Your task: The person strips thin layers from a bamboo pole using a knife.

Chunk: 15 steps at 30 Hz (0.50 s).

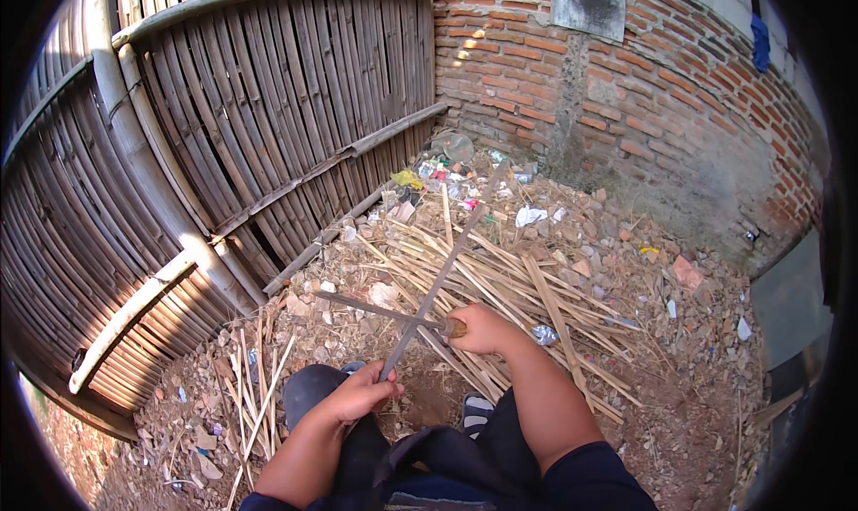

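My left hand [365, 393] is closed around the near end of a long, flat, grey-brown bamboo strip [444, 267], which slants away from me toward the far middle. In my right hand [485, 329] is the wooden handle of a long-bladed knife [366, 306]. Its dark blade points left and crosses the strip just beyond my left hand. Whether the edge is cutting into the strip cannot be made out. Beneath and beyond the right hand lies a loose pile of pale split bamboo strips [509, 283]. A smaller bunch of thin strips [253, 404] lies to my left.
A bamboo fence [295, 82] with thick poles stands on the left, meeting a brick wall [661, 109] at the back. Rubbish [456, 176] is heaped in that corner. Stones and dry litter cover the ground. My knees and a sandalled foot [476, 413] are close below the hands.
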Available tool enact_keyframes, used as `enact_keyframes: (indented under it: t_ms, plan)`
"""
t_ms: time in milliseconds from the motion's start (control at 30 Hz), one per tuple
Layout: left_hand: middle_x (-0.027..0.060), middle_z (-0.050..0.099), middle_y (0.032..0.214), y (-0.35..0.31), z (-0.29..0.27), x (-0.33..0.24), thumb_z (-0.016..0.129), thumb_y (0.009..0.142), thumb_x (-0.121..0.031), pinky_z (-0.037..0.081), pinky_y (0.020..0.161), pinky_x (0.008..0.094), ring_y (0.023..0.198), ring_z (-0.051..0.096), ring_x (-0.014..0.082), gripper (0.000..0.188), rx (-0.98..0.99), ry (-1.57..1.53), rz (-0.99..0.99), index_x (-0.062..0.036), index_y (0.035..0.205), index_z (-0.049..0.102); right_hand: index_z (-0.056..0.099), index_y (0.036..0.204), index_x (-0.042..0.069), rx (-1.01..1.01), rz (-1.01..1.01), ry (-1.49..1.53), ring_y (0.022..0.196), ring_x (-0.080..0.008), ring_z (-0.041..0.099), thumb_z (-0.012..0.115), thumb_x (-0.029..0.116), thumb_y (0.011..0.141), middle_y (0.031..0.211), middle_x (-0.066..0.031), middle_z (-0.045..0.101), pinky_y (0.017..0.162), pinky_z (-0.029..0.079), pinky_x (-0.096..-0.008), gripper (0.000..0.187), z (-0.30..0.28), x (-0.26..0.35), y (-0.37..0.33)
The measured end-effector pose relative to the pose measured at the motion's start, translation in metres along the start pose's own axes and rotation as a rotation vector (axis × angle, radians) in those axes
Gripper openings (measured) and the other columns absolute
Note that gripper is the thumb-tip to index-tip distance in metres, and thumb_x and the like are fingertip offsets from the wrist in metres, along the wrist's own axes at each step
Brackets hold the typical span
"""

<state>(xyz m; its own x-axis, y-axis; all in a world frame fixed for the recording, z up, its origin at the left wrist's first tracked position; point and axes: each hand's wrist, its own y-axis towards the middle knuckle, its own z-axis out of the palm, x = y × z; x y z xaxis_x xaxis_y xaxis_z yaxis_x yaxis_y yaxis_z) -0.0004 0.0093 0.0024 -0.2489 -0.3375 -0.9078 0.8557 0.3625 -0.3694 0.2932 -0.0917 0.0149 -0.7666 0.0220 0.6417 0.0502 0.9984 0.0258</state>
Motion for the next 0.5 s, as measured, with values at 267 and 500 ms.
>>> enact_keyframes:
  t_ms: [267, 500]
  plan:
    - [-0.0060, 0.048, 0.072, -0.005, 0.006, -0.002, 0.069, 0.100, -0.011, 0.022, 0.048, 0.0246, 0.054, 0.035, 0.0046, 0.019, -0.010, -0.050, -0.008, -0.0151, 0.100, 0.050, 0.072, 0.094, 0.010, -0.029, 0.024, -0.175, 0.079, -0.0390, 0.070, 0.075, 0.031, 0.080, 0.082, -0.0180, 0.071, 0.073, 0.055, -0.0479, 0.025, 0.013, 0.031, -0.005]
    - [-0.0065, 0.048, 0.074, -0.005, 0.004, -0.001, 0.070, 0.099, -0.012, 0.024, 0.048, 0.0243, 0.056, 0.037, 0.0040, 0.019, -0.005, -0.003, -0.001, -0.0149, 0.101, 0.051, 0.072, 0.093, 0.009, -0.065, 0.046, -0.021, 0.078, -0.0382, 0.070, 0.075, 0.030, 0.079, 0.082, -0.0170, 0.071, 0.072, 0.055, -0.0461, 0.025, 0.006, 0.006, 0.003]
